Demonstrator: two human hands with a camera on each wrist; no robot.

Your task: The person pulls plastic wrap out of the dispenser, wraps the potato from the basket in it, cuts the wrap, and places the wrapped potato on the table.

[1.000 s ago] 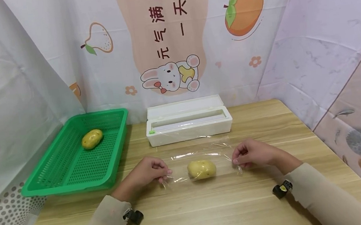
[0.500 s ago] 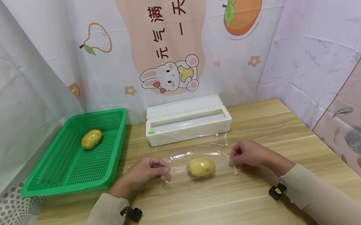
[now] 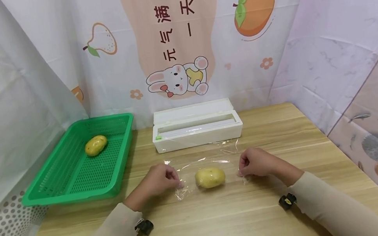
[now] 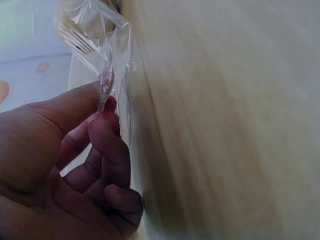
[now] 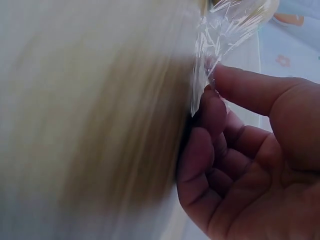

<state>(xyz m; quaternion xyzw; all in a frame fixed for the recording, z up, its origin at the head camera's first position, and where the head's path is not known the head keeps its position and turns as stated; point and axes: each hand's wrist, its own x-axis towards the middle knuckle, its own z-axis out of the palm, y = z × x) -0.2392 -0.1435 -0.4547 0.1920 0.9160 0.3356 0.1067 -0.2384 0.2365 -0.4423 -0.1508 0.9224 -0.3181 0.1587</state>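
Observation:
A yellow potato (image 3: pixel 210 177) lies on the wooden table between the two hands in the head view. Clear cling film (image 3: pixel 188 172) spreads around it and glints across its skin; whether the film passes over or under it I cannot tell. My left hand (image 3: pixel 159 180) pinches the film's left edge between thumb and index finger. On the other side, my right hand (image 3: pixel 259 162) pinches the right edge the same way. Both wrist views show bunched cling film (image 4: pixel 107 55) at the fingertips, with the other fingers curled. Behind the potato sits a white cling film box (image 3: pixel 198 137), its lid raised.
At the left stands a green plastic basket (image 3: pixel 122 177) with a second potato (image 3: pixel 96 145) in it. A printed curtain (image 3: pixel 114 87) hangs along the table's back edge. Film also stretches from near the potato toward the box.
Both hands have shifted slightly, the right one inward to the left, narrowing the gap between them. The film looks slacker and more crumpled at its left corner. The potato stays nearly in place.

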